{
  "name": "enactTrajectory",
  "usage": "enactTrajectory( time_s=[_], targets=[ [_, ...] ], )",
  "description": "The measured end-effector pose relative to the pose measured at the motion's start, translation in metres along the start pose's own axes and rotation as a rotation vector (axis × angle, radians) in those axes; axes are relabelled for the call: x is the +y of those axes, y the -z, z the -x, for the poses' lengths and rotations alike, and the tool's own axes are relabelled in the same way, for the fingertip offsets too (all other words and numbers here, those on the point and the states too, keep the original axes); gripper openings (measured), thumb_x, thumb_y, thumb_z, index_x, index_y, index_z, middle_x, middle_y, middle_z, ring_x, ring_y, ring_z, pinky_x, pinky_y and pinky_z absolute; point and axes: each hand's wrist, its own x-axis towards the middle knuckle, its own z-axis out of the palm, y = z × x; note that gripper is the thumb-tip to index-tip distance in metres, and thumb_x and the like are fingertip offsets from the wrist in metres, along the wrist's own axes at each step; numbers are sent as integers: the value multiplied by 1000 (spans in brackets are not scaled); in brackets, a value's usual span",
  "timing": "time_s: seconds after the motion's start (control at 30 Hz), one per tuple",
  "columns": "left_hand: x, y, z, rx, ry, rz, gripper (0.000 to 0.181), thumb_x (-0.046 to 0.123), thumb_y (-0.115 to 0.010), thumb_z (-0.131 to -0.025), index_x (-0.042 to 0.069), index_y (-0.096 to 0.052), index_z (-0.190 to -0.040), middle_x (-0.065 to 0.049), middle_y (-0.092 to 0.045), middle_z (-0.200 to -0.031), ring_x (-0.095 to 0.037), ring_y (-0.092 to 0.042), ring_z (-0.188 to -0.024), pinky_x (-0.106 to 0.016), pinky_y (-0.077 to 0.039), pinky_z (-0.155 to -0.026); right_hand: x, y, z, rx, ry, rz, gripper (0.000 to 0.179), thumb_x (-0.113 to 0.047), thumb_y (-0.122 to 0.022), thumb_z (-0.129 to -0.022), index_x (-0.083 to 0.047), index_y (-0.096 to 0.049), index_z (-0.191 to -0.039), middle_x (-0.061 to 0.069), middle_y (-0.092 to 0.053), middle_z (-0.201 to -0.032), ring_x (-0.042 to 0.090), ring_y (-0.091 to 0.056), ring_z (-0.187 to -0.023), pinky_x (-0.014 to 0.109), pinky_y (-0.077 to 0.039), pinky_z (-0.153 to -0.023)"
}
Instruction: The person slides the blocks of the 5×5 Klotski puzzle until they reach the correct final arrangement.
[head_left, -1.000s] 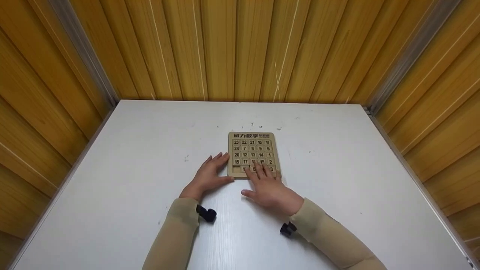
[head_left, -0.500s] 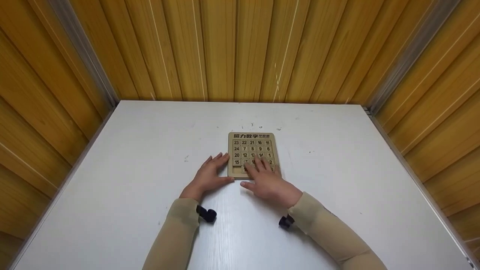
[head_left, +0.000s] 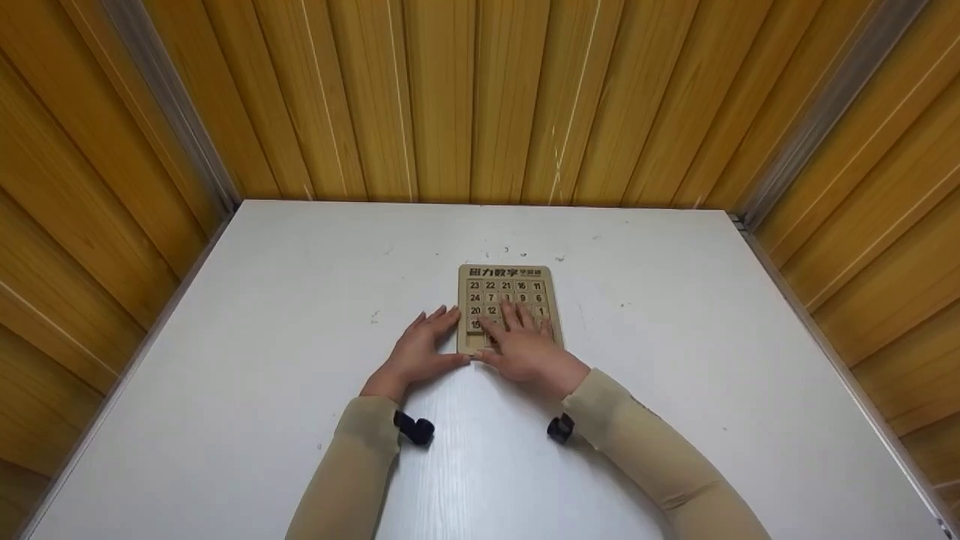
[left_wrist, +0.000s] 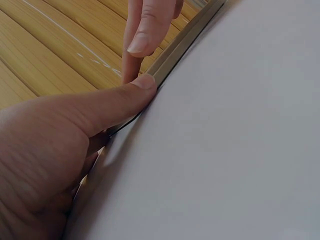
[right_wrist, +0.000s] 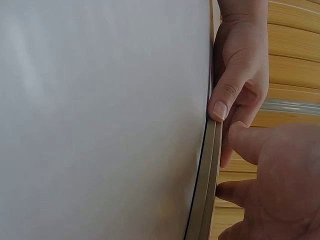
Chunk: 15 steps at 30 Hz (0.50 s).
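A wooden number slide puzzle (head_left: 465, 341) lies flat on the white table, with rows of numbered tiles and dark lettering across its far edge. Its near left slot holds no tile. My left hand (head_left: 420, 351) holds the puzzle's near left corner, thumb on the near edge and fingers along the left side; the left wrist view shows that thumb (left_wrist: 122, 102) against the frame. Spread over the tiles, my right hand (head_left: 526, 352) touches them with its fingertips and hides several in the lower right. Its index fingertip is near tile 15, and its thumb is close to the left thumb.
The white table (head_left: 300, 262) extends around the puzzle, with small dark marks beyond its far edge. Yellow wood-look panels (head_left: 435, 97) enclose the back and both sides, with grey metal posts (head_left: 169, 97) at the corners.
My right hand has slid away from me and leftward over the tiles, its thumb now at the puzzle's near edge. The left hand has stayed in place.
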Motion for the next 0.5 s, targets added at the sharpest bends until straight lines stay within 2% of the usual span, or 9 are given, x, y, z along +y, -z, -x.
enactTrajectory(
  time_s=[0.23,0.5],
  targets=[
    [0,0,1,5,-8,8,90,40,-84,-84,14,-40,-158,-4,-38,-166,-27,-27,-159,-50,-12,-134,1,-3,5,4,17,13,74,-65,-43,-102,-35,-18,-165,10,12,-174,43,8,-160,71,3,-126],
    [0,1,1,6,-10,13,88,38,-84,-84,14,-42,-157,-4,-39,-165,-26,-27,-159,-49,-12,-134,-1,-5,12,9,24,9,73,-63,-46,-102,-38,-18,-164,10,15,-174,46,5,-159,73,5,-125]
  ],
)
